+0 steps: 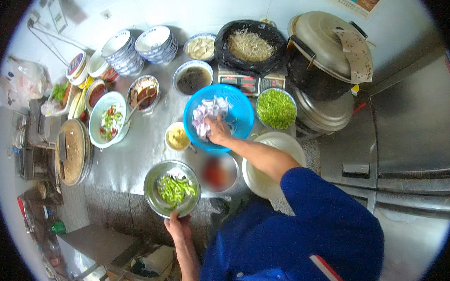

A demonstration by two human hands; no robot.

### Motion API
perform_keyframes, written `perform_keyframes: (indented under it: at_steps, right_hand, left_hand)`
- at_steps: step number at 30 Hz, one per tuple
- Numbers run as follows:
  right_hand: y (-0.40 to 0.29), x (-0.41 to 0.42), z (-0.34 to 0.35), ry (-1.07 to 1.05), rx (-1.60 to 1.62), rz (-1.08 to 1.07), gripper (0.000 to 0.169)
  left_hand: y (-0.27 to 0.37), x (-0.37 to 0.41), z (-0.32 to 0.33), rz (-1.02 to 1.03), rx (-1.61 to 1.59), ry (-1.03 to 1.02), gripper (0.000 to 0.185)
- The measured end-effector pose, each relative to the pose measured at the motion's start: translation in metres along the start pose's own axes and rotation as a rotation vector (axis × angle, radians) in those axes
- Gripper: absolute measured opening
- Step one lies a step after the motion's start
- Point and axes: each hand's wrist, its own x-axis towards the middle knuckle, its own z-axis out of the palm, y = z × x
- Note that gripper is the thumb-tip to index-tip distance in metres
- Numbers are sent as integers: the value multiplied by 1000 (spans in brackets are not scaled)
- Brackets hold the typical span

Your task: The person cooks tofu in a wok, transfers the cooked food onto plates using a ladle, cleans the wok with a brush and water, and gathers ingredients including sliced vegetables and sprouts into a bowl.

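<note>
My left hand (178,223) grips the near rim of a stainless steel bowl (151,196), thumb on the edge and fingers beneath. Sliced green pepper (176,190) lies in its bottom. Over a blue plastic colander (244,114), my right hand (218,130) reaches into a pile of sliced purple onion (212,108); its fingertips are partly hidden among the slices, so their closure does not show. Left of the colander stands a small bowl of yellow minced food (178,138), perhaps garlic. A blurred bowl with red contents (216,173) sits just below it.
Chopped greens (276,109) fill a bowl right of the colander, above a cream basket (267,191). Bean sprouts (250,43) sit in a black-lined container on a scale (241,84). A lidded pot (323,47), stacked bowls (123,54) and a pale green colander (120,104) surround the steel table (123,165).
</note>
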Motion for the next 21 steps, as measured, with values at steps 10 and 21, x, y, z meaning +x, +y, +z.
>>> perform_keyframes:
  at_steps: [10,21]
  right_hand:
    - [24,33,-57,239,459,-76,21]
    - [-55,-31,-156,-90,170,-191,28]
  left_hand:
    - [24,29,60,-42,265,-330,37]
    - [-22,59,200,-218,285,-478,26]
